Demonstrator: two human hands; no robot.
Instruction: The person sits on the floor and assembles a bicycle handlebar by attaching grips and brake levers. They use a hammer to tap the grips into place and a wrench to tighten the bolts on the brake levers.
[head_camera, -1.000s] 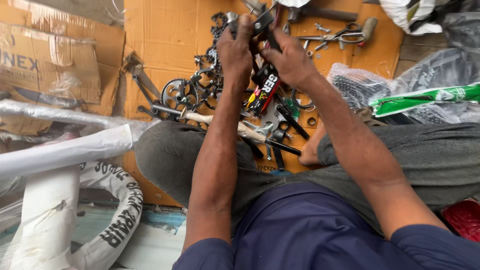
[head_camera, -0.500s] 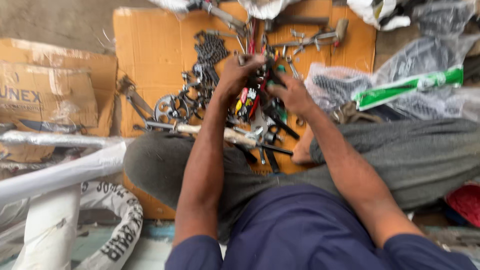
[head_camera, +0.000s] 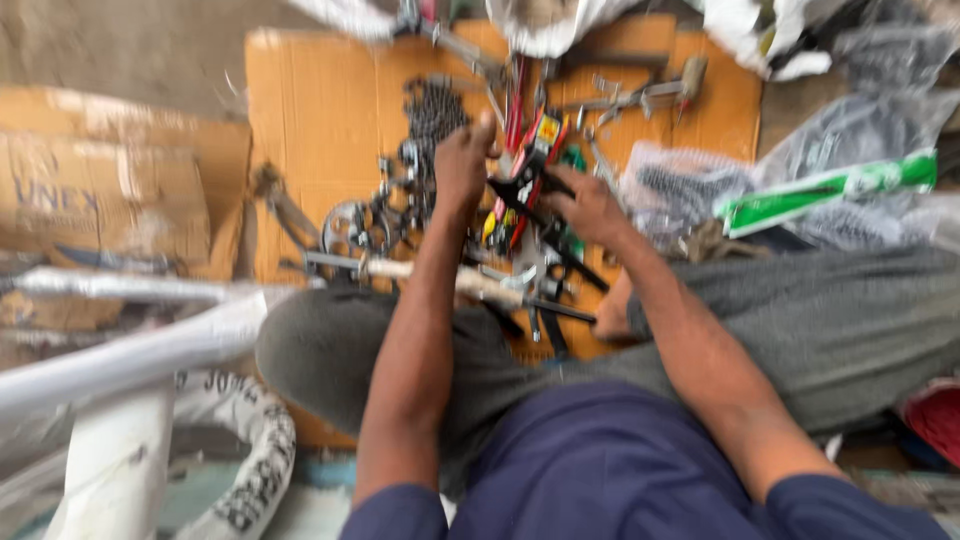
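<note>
Blurred view. Left hand and right hand meet over a black bicycle part with red and yellow markings, above the cardboard sheet. Left grip closed on the part's upper end; right grip clamped on its lower end. Part sits near centre frame. Chainring at 9 o'clock of the hands; green-and-white package at 3 o'clock. White-wrapped frame tube lower left.
</note>
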